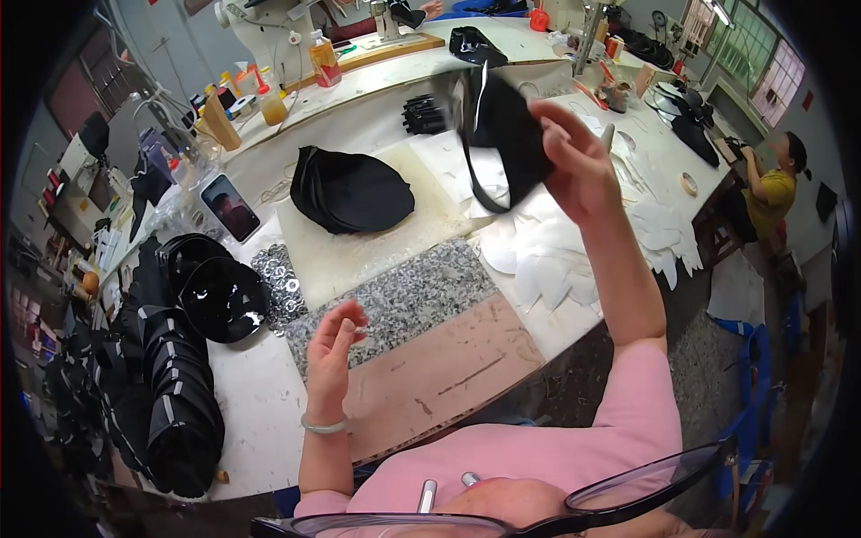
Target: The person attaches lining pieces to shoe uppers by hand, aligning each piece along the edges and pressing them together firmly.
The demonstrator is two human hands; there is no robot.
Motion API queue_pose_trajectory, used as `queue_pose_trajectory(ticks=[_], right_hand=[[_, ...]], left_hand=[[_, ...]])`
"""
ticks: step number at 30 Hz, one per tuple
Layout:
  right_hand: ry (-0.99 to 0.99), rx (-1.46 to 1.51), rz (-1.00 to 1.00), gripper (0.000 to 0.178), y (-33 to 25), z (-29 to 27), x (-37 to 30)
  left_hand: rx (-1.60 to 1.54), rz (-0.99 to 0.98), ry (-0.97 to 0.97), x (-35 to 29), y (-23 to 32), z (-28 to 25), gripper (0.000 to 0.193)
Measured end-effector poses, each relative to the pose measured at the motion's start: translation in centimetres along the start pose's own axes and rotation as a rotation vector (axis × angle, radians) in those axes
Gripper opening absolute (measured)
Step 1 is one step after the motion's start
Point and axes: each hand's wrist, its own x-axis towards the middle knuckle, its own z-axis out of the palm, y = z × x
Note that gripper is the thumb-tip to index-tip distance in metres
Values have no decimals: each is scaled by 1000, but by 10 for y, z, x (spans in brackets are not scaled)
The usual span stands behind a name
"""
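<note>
Raised over the far side of the table, my right hand (578, 161) grips a black fabric piece (513, 134). The piece is curved, shows a white strip and a loop-like band, and is smeared by motion. My left hand (334, 350) hovers above a speckled granite slab (421, 287), its fingers loosely bent and apart, with nothing visible in them. A bracelet circles that wrist. Beyond the slab, a stack of black fabric pieces (359, 193) lies on a pale cutting board (332, 264). Small metal rings (280, 287) are heaped left of the slab.
Shiny black bowls (220, 300) and a long pile of black pieces (179, 403) line the left. A phone (230, 206) lies behind them. White cut pieces (547, 255) spread at the right. Bottles (324, 59) stand on the far ledge. Another person (776, 188) sits far right.
</note>
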Motion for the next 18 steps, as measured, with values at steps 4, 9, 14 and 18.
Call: queue_pose_trajectory(ticks=[4, 9, 14, 18], right_hand=[[21, -318, -87, 36, 43, 13, 12], [-382, -786, -44, 45, 98, 73, -31], [220, -499, 141, 25, 124, -72, 41], [1016, -452, 411, 36, 148, -261, 90]], left_hand=[[27, -43, -109, 9, -2, 29, 41], [-213, 185, -221, 28, 3, 67, 63], [-320, -50, -49, 12, 2, 56, 50], [-625, 73, -109, -8, 1, 24, 59]])
